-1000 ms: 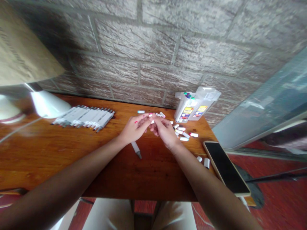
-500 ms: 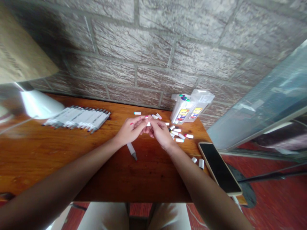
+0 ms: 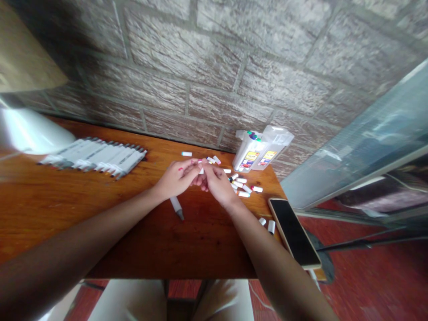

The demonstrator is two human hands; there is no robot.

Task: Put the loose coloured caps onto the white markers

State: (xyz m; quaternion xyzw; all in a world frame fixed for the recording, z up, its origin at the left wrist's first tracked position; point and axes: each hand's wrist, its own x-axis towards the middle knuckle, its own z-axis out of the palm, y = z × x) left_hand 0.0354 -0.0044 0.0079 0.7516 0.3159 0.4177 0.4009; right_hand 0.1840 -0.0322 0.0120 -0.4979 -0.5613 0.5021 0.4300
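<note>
Both hands meet over the middle of the wooden table, closed around a small white marker cap (image 3: 201, 170) with a pink end. My left hand (image 3: 179, 177) pinches it from the left and has pink ink marks on its back. From the other side my right hand (image 3: 216, 180) grips it with thumb and fingers, and the fingers hide much of the cap. Just below my left hand lies an uncapped grey-white marker (image 3: 177, 207). Several loose marker caps (image 3: 238, 183) are scattered beside and behind my right hand.
A row of several markers (image 3: 93, 156) lies at the left near a white lamp (image 3: 36, 131). Clear plastic marker cases (image 3: 249, 154) stand at the back right against the brick wall. A phone (image 3: 296, 234) lies along the right edge, with two caps (image 3: 271, 227) nearby.
The whole view has shifted slightly, so things appear a little further left. Both hands keep the same closed hold on the cap.
</note>
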